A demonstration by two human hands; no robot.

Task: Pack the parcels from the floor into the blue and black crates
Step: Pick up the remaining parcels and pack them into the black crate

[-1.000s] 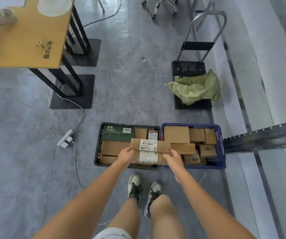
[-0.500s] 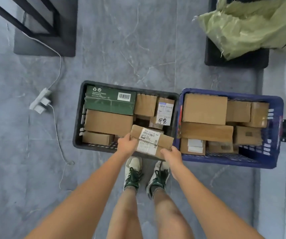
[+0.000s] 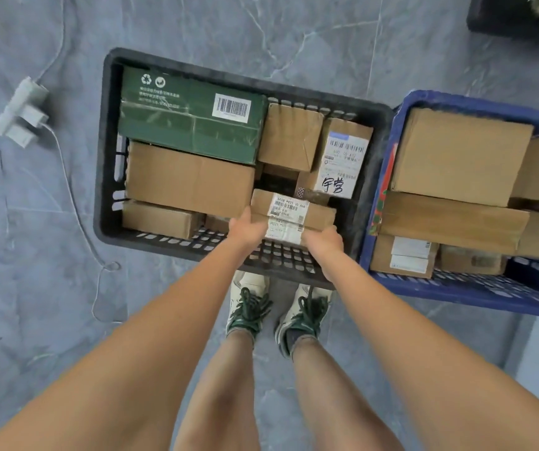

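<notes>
A flat brown parcel with white barcode labels sits low over the front right part of the black crate. My left hand grips its left end and my right hand grips its right end. The black crate holds a green box, a large brown box and several smaller parcels. To its right, touching it, stands the blue crate, filled with several brown boxes. Whether the held parcel rests on anything below is hidden.
A white power strip with a trailing cable lies on the grey floor left of the black crate. My two feet in green-laced shoes stand just behind the crates. A black base shows at the top right corner.
I have bent closer and the view has dropped towards the crates. Both hands have lowered the labelled parcel from above the crates' shared edge down into the black crate's front right part.
</notes>
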